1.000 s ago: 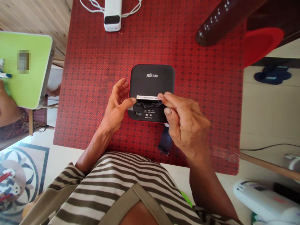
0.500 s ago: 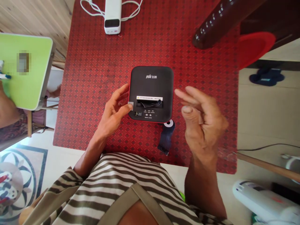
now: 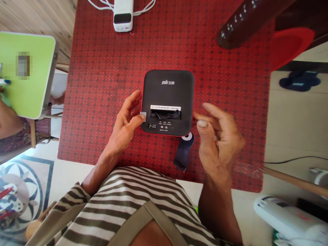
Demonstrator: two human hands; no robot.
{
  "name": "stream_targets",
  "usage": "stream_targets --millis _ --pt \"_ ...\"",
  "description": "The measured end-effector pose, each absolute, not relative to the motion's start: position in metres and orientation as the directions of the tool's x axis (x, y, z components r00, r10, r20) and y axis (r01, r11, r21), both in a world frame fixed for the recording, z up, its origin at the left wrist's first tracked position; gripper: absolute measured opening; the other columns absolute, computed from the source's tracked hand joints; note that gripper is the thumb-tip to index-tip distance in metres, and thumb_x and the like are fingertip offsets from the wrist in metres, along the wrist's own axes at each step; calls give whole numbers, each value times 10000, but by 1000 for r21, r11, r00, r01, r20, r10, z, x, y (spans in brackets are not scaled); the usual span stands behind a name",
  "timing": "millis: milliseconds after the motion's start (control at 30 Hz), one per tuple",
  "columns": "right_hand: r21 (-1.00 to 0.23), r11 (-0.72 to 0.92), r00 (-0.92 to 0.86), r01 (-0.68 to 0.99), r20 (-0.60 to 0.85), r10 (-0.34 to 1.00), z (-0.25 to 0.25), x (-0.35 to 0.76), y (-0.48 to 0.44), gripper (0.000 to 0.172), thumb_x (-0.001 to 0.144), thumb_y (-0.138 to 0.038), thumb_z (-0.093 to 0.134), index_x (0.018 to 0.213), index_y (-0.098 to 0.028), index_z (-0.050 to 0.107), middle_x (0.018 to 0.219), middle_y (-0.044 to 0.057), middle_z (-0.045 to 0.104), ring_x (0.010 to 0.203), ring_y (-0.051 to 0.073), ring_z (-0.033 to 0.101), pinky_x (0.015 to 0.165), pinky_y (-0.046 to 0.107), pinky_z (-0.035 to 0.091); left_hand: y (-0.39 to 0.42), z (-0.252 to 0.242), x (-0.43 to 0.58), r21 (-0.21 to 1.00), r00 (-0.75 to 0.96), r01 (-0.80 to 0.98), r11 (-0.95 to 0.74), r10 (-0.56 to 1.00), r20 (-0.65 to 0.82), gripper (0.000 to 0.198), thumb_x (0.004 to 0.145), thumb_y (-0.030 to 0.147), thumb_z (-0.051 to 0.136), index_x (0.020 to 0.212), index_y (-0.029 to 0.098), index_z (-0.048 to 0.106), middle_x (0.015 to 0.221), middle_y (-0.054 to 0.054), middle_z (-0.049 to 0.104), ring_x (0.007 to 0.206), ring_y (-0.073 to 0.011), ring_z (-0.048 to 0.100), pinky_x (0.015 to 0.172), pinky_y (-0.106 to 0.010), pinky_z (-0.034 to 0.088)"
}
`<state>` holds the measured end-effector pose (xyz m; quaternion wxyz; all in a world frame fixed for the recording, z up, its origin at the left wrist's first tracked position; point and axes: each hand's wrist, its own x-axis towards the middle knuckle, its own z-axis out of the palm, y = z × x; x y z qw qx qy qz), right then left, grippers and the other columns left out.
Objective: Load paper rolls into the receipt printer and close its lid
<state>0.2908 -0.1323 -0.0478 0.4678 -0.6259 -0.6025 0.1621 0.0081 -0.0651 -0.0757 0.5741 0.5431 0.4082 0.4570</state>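
Observation:
A square black printer (image 3: 167,94) with a red rim is in front of me, a slot in its lower half with a crumpled dark strip in it. My left hand (image 3: 125,124) grips its left side, the thumb on a small grey tab (image 3: 143,117) at the edge and the other fingers partly hidden behind the side. By the lower right side is my right hand (image 3: 217,136), fingers apart and holding nothing; its fingertips are close to the side, and I cannot tell whether they touch. A dark ribbon roll (image 3: 183,155) with a white core lies below the printer.
On the red patterned table (image 3: 102,68) a white power bank (image 3: 123,15) with white cables stands at the back. A dark brown cylindrical object (image 3: 238,27) slants in at the back right. At left is a green table (image 3: 30,95) with another person's arm beside it.
My right hand has moved left, nearer the printer's right side. The printer looks slightly larger and a little further right. My left thumb stays on the tab.

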Motion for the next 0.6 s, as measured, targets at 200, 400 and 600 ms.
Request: stream_targets --millis 200,400,600 --pt "-812 177 244 557 363 899 -52 291 -131 454 1235 -550 802 1688 -531 828 1254 50 1020 1076 422 1007 853 610 838 -66 -72 12 999 260 -42 -4 965 15 790 1170 723 885 1870 457 632 1945 -69 724 1854 -416 657 1486 -619 624" --pt "-832 168 280 529 358 891 -47 289 -128 418 1193 -590 857 1598 -487 887 1170 52 1023 1031 444 1012 810 611 832 -66 -72 17 998 227 -70 0 974 16 778 1149 710 904 1839 441 667 1907 -76 751 1826 -426 680 1469 -622 637" --pt "-818 187 232 544 361 903 -36 289 -127 393 1235 -547 844 1615 -451 863 1208 17 1028 1087 354 1024 884 514 847 -65 -82 18 993 226 -111 -41 972 65 766 1140 697 913 1827 458 673 1900 -65 759 1798 -411 713 1454 -624 645"
